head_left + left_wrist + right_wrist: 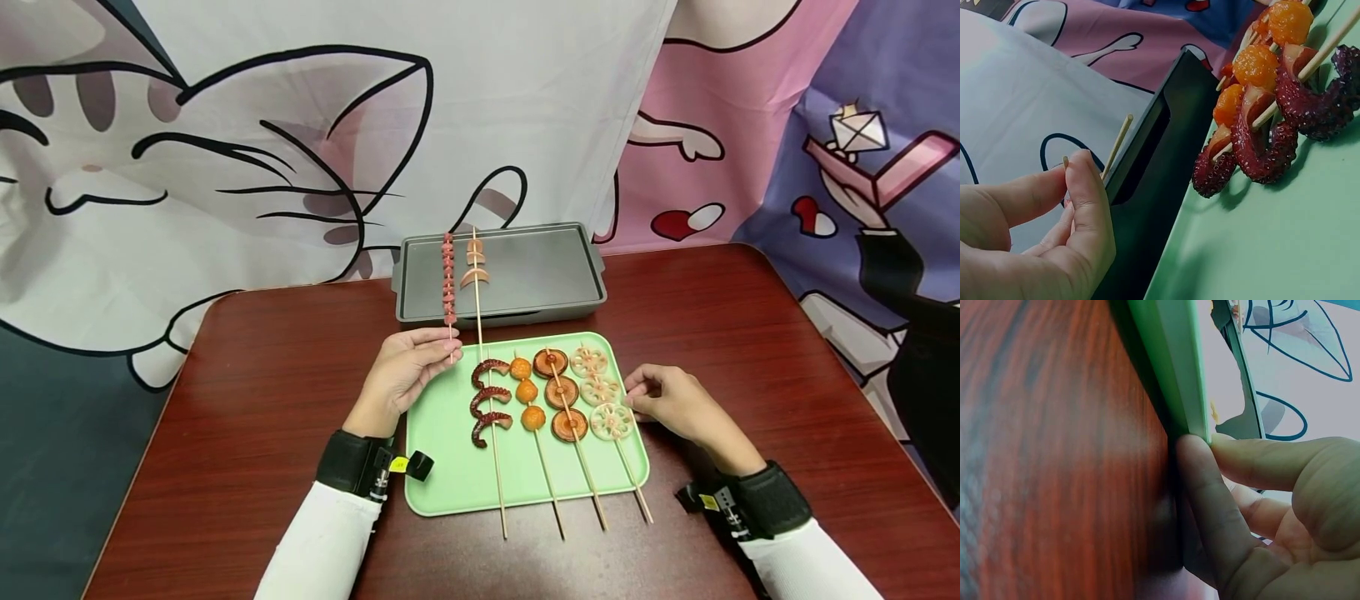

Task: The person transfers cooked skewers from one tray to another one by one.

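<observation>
A grey griddle pan (540,275) at the back holds a red sausage skewer (448,279) and a skewer of pale pink slices (474,265). My left hand (447,342) pinches the sausage skewer's bare stick end (1065,162) at the pan's front edge (1166,144). In front lies a green tray (450,467) with an octopus skewer (489,400), an orange-ball skewer (527,392), a mushroom skewer (561,392) and a lotus-root skewer (603,396). My right hand (634,394) pinches the tray's right rim (1169,369), thumb on top and fingers (1210,506) against its side.
Everything stands on a dark red wooden table (262,400) backed by a cartoon-print cloth (225,150). The four tray skewers' sticks overhang the tray's near edge. The pink-slice skewer's stick end (1119,140) juts past the pan beside my left fingers.
</observation>
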A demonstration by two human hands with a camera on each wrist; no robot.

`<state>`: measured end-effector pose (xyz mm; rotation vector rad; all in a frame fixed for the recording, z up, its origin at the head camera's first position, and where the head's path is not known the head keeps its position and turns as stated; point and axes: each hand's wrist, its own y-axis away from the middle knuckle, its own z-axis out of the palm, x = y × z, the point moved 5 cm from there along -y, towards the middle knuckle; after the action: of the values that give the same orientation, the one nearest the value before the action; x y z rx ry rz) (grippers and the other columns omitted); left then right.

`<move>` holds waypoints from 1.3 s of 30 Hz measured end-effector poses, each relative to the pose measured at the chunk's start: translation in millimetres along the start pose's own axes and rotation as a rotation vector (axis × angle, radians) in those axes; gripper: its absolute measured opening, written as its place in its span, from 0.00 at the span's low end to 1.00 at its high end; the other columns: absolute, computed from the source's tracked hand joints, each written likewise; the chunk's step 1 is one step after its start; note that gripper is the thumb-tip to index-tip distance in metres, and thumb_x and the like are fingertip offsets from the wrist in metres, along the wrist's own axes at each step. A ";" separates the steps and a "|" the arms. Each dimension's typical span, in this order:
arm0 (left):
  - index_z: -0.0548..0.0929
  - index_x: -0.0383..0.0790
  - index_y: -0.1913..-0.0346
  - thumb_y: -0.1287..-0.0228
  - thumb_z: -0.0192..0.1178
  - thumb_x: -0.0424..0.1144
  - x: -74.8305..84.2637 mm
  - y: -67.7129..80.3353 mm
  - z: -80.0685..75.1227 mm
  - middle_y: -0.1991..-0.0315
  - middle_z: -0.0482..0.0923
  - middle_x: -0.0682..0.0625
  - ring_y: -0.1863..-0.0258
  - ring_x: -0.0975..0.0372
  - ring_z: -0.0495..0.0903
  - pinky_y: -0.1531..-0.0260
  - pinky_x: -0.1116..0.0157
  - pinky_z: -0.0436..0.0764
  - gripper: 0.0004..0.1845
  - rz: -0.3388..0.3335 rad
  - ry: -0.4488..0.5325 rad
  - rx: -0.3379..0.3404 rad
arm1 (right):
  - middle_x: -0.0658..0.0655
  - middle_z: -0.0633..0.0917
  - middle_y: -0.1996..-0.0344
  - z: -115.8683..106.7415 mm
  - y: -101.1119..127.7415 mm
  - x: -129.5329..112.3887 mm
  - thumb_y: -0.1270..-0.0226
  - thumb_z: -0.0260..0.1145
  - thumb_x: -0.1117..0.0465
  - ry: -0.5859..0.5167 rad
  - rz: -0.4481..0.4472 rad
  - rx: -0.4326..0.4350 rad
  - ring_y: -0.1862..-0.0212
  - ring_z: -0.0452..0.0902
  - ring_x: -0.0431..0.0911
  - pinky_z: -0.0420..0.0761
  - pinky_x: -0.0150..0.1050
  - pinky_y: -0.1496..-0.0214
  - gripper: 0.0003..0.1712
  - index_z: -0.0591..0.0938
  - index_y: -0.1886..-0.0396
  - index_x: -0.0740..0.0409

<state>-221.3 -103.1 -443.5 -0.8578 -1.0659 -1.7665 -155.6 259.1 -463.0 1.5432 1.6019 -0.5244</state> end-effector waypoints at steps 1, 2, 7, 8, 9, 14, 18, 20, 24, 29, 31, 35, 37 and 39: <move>0.66 0.15 0.30 0.28 0.55 0.18 0.1 -0.2 -0.2 0.63 0.88 0.48 0.63 0.63 0.90 0.58 0.71 0.89 0.25 0.003 -0.009 0.004 | 0.54 0.84 0.68 0.0 0.1 0.1 0.31 0.69 0.67 0.000 0.000 0.000 0.66 0.81 0.38 0.87 0.31 0.65 0.05 0.84 0.59 0.65; 0.66 0.15 0.31 0.29 0.55 0.18 0.3 -0.4 -0.4 0.63 0.88 0.48 0.63 0.63 0.90 0.59 0.72 0.89 0.26 0.007 -0.020 0.007 | 0.54 0.84 0.68 0.1 0.2 0.2 0.31 0.69 0.67 0.000 0.001 0.001 0.66 0.81 0.38 0.87 0.31 0.65 0.05 0.84 0.59 0.65; 0.70 0.16 0.33 0.31 0.58 0.17 1.9 0.6 -1.6 0.63 0.88 0.47 0.66 0.64 0.90 0.60 0.72 0.89 0.24 0.027 -0.079 0.026 | 0.55 0.84 0.68 -0.2 0.3 0.3 0.31 0.70 0.67 0.003 -0.002 0.004 0.66 0.82 0.39 0.87 0.31 0.65 0.05 0.84 0.59 0.65; 0.71 0.16 0.34 0.31 0.58 0.17 2.0 0.8 -1.8 0.63 0.88 0.47 0.67 0.64 0.90 0.60 0.71 0.89 0.23 0.031 -0.088 0.025 | 0.55 0.84 0.68 -0.2 0.2 0.3 0.31 0.70 0.67 0.004 -0.004 0.004 0.66 0.82 0.39 0.87 0.31 0.65 0.05 0.84 0.59 0.65; 0.71 0.15 0.35 0.31 0.59 0.17 2.1 0.8 -1.9 0.64 0.88 0.47 0.67 0.64 0.91 0.61 0.71 0.89 0.23 0.035 -0.095 0.021 | 0.55 0.84 0.68 -0.3 0.2 0.3 0.31 0.70 0.67 0.004 -0.004 0.005 0.66 0.82 0.40 0.87 0.31 0.65 0.05 0.84 0.59 0.65; 0.73 0.13 0.38 0.32 0.60 0.18 2.4 0.9 -1.6 0.68 0.89 0.46 0.69 0.63 0.91 0.62 0.70 0.90 0.21 0.037 -0.131 -0.002 | 0.55 0.84 0.68 -0.6 -0.4 1.1 0.31 0.70 0.67 0.012 -0.006 0.009 0.66 0.82 0.40 0.87 0.31 0.65 0.05 0.84 0.59 0.64; 0.72 0.13 0.38 0.32 0.60 0.18 3.4 2.9 -0.7 0.66 0.88 0.44 0.69 0.61 0.91 0.61 0.67 0.91 0.21 0.017 -0.173 -0.005 | 0.55 0.84 0.68 -0.4 -1.0 1.7 0.31 0.69 0.67 0.010 -0.007 0.009 0.66 0.81 0.40 0.87 0.31 0.65 0.05 0.84 0.59 0.64; 0.72 0.13 0.38 0.32 0.60 0.18 4.0 4.5 0.0 0.65 0.88 0.42 0.68 0.60 0.91 0.60 0.65 0.91 0.22 0.005 -0.193 -0.013 | 0.55 0.84 0.67 -0.2 -1.3 2.1 0.31 0.69 0.67 0.000 -0.007 0.006 0.65 0.82 0.40 0.87 0.31 0.65 0.05 0.84 0.59 0.64; 0.72 0.13 0.39 0.33 0.61 0.17 4.5 8.7 1.5 0.65 0.87 0.43 0.69 0.59 0.91 0.60 0.63 0.91 0.21 -0.020 -0.227 -0.026 | 0.56 0.84 0.67 -0.2 -1.6 2.3 0.31 0.70 0.67 -0.011 -0.012 0.006 0.66 0.82 0.40 0.88 0.31 0.64 0.05 0.84 0.59 0.65; 0.75 0.18 0.45 0.33 0.61 0.18 4.8 15.6 2.8 0.66 0.87 0.43 0.69 0.58 0.91 0.61 0.61 0.91 0.15 -0.046 -0.266 -0.034 | 0.56 0.85 0.68 -1.1 -1.4 1.9 0.31 0.70 0.68 0.002 -0.019 0.012 0.66 0.82 0.40 0.88 0.31 0.65 0.04 0.84 0.59 0.65; 0.76 0.19 0.47 0.33 0.62 0.18 4.7 18.3 3.2 0.67 0.87 0.44 0.69 0.59 0.91 0.61 0.60 0.91 0.14 -0.055 -0.278 -0.038 | 0.56 0.84 0.68 -1.4 -1.5 1.8 0.32 0.70 0.68 0.008 -0.021 0.012 0.66 0.82 0.40 0.87 0.31 0.65 0.04 0.84 0.60 0.64; 0.76 0.17 0.47 0.34 0.63 0.19 3.9 23.3 3.9 0.68 0.87 0.46 0.70 0.60 0.90 0.63 0.60 0.92 0.14 -0.064 -0.310 -0.047 | 0.56 0.85 0.68 -1.5 -1.6 1.8 0.31 0.70 0.68 0.013 -0.022 0.013 0.66 0.82 0.40 0.87 0.31 0.65 0.04 0.84 0.60 0.64; 0.76 0.16 0.47 0.34 0.64 0.19 3.7 25.9 4.0 0.68 0.87 0.47 0.70 0.60 0.89 0.63 0.60 0.92 0.15 -0.067 -0.324 -0.049 | 0.56 0.85 0.68 -1.4 -1.4 1.8 0.31 0.70 0.68 0.012 -0.020 0.013 0.66 0.82 0.41 0.87 0.31 0.65 0.04 0.84 0.60 0.64; 0.75 0.15 0.47 0.34 0.64 0.19 3.9 29.3 4.3 0.68 0.87 0.46 0.70 0.60 0.89 0.64 0.60 0.92 0.16 -0.071 -0.336 -0.056 | 0.56 0.86 0.68 -1.2 -1.3 1.7 0.31 0.70 0.68 0.011 -0.017 0.013 0.66 0.83 0.41 0.87 0.31 0.65 0.04 0.84 0.59 0.64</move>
<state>-195.4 -107.7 -429.4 -1.1956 -1.2790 -1.7555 -157.0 260.8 -463.9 1.5455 1.6248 -0.5372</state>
